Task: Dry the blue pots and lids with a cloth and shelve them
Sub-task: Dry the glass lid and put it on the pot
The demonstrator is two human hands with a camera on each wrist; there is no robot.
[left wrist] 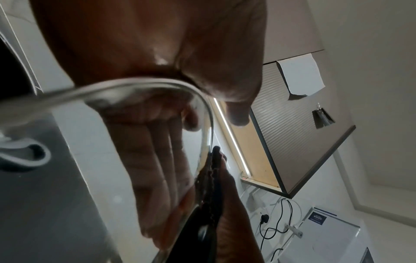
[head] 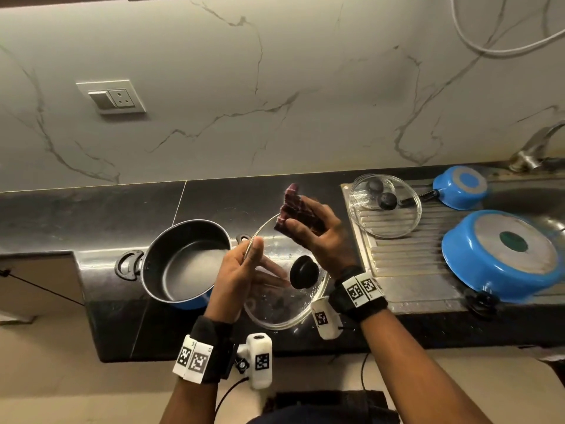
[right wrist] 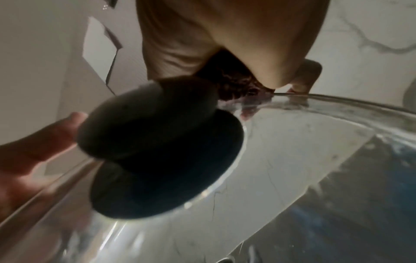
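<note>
One pot [head: 183, 264] stands upright on the tabletop [head: 46, 221] at left. My left hand [head: 241, 276] pinches a glass lid [head: 281, 313] by its rim; my right hand [head: 318, 237] grips a cloth [head: 295, 209] against its far edge. Two lids [head: 385, 209] and two upturned pots [head: 501, 255] lie on the drainboard [head: 406, 270].

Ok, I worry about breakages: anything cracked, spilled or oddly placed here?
Nothing looks cracked. Water drops cling to the held lid, which the cloth is wiping. Two pots lie upside down on the drainer, as for draining.
</note>
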